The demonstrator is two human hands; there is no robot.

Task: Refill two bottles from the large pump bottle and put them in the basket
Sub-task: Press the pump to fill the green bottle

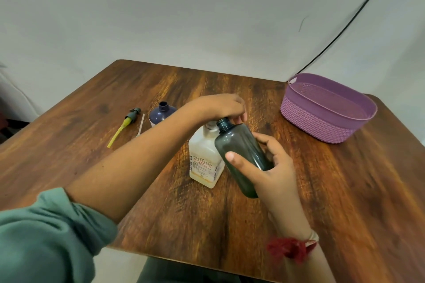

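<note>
My right hand [266,167] grips a dark green translucent bottle [241,147], tilted with its open neck up and to the left, right at the top of the large pump bottle [204,161]. That large bottle is whitish with a label and stands mid-table. My left hand [220,105] lies over its pump head, fingers curled down; the pump itself is hidden under the hand. A dark blue bottle [161,114] with no cap stands behind my left forearm. The purple woven basket [322,122] sits at the back right with nothing inside.
A removed pump top with a yellow tube [125,125] and a thin white straw [140,127] lie on the wooden table [345,202] at the left. A black cable [358,9] runs down the wall behind the basket.
</note>
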